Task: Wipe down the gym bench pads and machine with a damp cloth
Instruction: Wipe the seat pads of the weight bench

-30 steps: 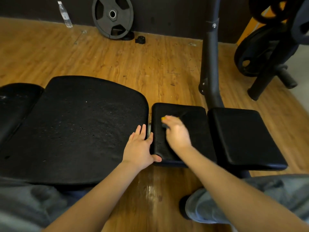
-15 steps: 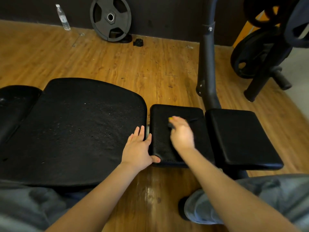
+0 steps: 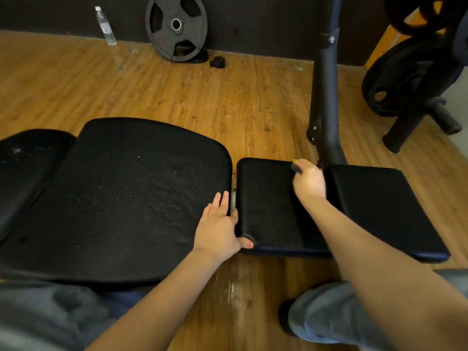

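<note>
Two hands on the bench: the left hand lies flat, fingers straight and together, on the big pad's edge, thumb hooked on the middle pad's corner. The right hand curls round a dark cloth at that pad's far right corner.

No readable text, water bottle label too small
</note>
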`<state>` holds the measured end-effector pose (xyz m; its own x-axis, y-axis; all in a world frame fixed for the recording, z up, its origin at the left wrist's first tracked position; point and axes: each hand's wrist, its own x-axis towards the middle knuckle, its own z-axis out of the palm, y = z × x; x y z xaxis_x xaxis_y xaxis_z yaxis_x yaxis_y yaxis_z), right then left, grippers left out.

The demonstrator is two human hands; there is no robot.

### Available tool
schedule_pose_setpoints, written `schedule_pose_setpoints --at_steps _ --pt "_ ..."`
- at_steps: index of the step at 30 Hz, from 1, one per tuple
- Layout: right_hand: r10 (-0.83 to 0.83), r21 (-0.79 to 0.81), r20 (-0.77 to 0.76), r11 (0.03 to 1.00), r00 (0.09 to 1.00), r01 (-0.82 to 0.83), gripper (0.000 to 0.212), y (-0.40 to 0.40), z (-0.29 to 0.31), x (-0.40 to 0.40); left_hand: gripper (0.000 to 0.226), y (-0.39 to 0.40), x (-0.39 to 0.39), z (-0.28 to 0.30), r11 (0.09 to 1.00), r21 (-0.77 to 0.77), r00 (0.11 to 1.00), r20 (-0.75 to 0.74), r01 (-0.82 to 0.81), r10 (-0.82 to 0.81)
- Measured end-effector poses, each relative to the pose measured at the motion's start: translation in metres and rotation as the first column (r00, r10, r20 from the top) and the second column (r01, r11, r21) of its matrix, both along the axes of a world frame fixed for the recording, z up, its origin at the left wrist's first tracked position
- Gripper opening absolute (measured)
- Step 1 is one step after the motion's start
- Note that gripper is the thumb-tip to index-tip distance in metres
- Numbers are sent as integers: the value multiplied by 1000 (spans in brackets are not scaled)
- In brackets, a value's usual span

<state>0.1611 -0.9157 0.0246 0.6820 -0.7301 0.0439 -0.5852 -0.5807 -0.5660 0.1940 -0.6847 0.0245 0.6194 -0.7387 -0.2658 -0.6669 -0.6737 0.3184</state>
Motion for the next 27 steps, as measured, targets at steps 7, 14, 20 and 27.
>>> schedule_pose_setpoints --at_steps 7,14,20,27 --pt "522 -114 -52 844 851 -525 47 94 -14 -20 88 -1 -1 4 1000 0 1000 3 -8 8" --pt "108 -62 -58 992 992 -111 41 -5 -3 -53 87 -1 -1 1 1000 20 1000 -2 1 -1" --pt "212 -52 -75 975 974 -217 44 44 -8 22 85 -2 0 5 1000 27 1000 -5 1 0" --pt "402 -92 -90 907 911 -410 51 39 -7 -88 84 -1 -1 7 1000 27 1000 -6 6 -6"
